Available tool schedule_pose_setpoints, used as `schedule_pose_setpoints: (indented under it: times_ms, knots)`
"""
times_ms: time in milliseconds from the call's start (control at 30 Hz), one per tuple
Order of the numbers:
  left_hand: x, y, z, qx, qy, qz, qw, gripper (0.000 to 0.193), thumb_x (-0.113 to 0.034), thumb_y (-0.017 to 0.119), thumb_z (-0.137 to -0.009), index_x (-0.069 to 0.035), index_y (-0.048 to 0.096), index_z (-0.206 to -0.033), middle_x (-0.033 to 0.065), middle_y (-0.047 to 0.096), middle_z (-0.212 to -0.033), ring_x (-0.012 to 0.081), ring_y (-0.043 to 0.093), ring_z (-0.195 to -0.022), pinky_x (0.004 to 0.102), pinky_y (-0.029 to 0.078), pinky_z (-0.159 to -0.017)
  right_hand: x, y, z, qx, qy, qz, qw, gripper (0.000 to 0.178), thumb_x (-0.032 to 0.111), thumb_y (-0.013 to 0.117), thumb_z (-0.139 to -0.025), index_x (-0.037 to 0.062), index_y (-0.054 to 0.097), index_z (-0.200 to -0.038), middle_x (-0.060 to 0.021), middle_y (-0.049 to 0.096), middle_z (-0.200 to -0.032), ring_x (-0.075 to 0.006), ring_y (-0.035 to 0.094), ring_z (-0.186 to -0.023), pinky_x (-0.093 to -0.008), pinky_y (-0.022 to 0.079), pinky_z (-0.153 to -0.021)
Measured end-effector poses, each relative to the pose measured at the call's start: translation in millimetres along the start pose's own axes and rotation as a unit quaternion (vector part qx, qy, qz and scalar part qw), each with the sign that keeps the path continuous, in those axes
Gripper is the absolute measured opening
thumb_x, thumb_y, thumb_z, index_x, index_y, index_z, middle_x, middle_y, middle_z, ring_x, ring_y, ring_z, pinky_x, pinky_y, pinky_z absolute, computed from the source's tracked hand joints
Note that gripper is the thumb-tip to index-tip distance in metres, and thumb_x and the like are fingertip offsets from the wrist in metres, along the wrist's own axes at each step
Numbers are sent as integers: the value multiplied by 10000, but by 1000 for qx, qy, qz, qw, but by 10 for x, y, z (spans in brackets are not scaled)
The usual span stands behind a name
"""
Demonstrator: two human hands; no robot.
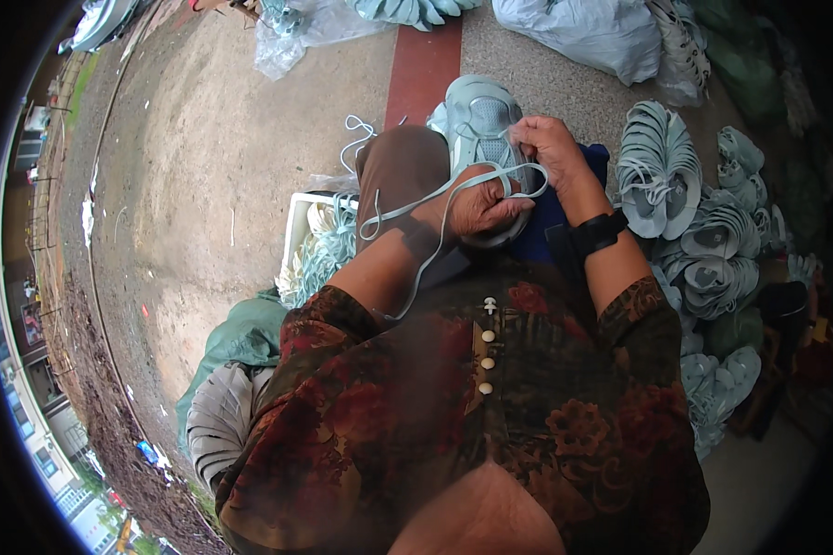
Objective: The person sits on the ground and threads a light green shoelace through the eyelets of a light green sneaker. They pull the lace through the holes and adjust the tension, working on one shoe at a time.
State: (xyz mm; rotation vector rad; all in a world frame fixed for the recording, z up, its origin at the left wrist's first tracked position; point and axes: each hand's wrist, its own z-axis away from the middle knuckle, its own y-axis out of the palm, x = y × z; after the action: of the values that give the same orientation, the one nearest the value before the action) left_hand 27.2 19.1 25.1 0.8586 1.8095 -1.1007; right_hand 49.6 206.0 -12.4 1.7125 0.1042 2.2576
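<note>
A pale blue-green sports shoe upper [483, 111] lies over my lap, its toe pointing away from me. My left hand [481, 205] rests on the near part of the upper, fingers curled, with a pale shoelace [407, 210] running through and around them. Loose lace trails from this hand over my left forearm and thigh. At the right side of the upper, my right hand [544, 146] pinches the lace close to the eyelet edge. A loop of the lace spans between both hands. The eyelets under my fingers are hidden.
At my left stands a white basket [293, 227] of pale laces, near a green sack [241, 333] and grey stacked pieces [217, 416]. Stacked shoe uppers [659, 171] fill the right side. White plastic bags [583, 32] lie ahead on the floor.
</note>
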Motion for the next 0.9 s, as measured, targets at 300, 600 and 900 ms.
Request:
schedule_pose_setpoints:
  times_ms: [300,600,900]
  knots:
    - [-219,-158,-64,115,-24,-68,991,512,-419,480,-907,14,488,-634,179,454,-567,373,388,-533,399,348,-496,259,279,-208,-61,42,473,878,493,425,692,-652,-57,648,-749,-247,628,-769,-317,635,-669,-384,478,-639]
    - [-906,155,196,104,-89,181,974,590,-360,493,-928,-17,321,-480,31,239,-453,111,228,-441,325,218,-404,225,495,-111,-163,2,582,797,412,373,682,-664,-6,664,-823,-231,632,-888,-366,619,-859,-418,485,-777]
    - [-770,259,303,30,76,100,992,520,-262,561,-895,4,348,-502,132,299,-473,292,275,-452,375,255,-444,-49,103,-258,-117,-69,425,895,423,389,665,-730,-24,601,-662,-157,611,-712,-249,567,-590,-373,444,-580]
